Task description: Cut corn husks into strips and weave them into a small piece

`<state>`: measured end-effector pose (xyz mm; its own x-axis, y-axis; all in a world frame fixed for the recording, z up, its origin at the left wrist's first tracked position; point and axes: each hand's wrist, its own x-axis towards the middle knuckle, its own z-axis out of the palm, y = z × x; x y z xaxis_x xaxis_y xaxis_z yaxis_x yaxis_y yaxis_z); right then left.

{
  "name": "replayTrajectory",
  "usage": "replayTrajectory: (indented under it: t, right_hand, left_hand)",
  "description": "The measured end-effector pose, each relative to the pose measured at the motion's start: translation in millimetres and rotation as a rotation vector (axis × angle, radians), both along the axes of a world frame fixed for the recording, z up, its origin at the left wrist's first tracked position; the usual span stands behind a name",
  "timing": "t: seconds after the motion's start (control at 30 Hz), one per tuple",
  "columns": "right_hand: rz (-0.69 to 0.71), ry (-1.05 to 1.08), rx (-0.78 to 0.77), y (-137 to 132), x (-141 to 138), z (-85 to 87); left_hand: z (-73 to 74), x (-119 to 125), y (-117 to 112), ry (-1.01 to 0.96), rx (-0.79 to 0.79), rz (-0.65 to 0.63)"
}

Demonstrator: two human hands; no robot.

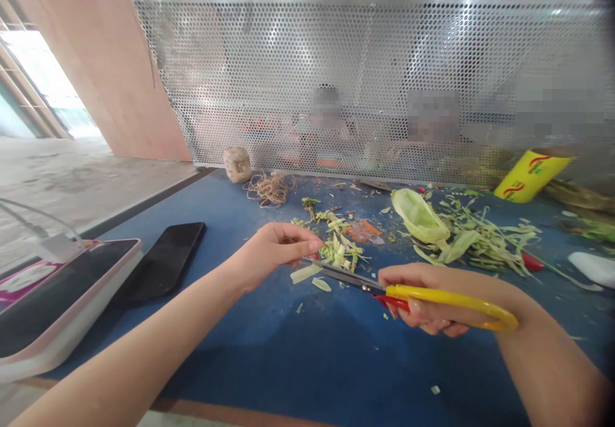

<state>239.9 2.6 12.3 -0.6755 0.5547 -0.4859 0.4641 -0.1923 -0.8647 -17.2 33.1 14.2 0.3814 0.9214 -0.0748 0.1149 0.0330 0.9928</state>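
Note:
My right hand [444, 278] grips scissors [350, 277] with yellow and red handles, and their blades point left. The blades look nearly closed; their tips reach my left fingertips. My left hand [276, 244] is closed in a pinch at the tips, and whatever it holds is too small or hidden to name. Just behind the blades lies a cluster of pale green plant strips [339, 251], seemingly knotted or braided. Below the blades rests a flat pale green strip [306, 274]. A smaller cut scrap [321, 284] lies beside it on the blue table [298, 356].
At left are a dark phone [166, 260] and a larger device with a cable [72, 299]. Twine [271, 189] lies near a wrapped roll [237, 164]. Right: a pale green husk [418, 216], shredded strips [485, 241], a yellow tube [533, 174]. A perforated metal screen [288, 49] stands behind.

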Motion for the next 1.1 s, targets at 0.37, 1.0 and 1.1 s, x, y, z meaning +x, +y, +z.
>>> replayTrajectory:
  t: [0.37,1.0,1.1]
  right_hand:
    - [-0.013,-0.027,-0.015,-2.4,-1.5,0.5]
    - [-0.007,-0.107,0.020,-1.7,-4.4,2.2]
    - [-0.001,-0.089,-0.003,-2.0,-3.4,1.1]
  left_hand:
    - [0.5,0.2,-1.4,-0.021,-0.011,0.005]
    - [0.7,0.6,-1.8,-0.057,-0.004,-0.041]
    - [0.8,0.5,-1.5,-0.056,-0.007,-0.043]
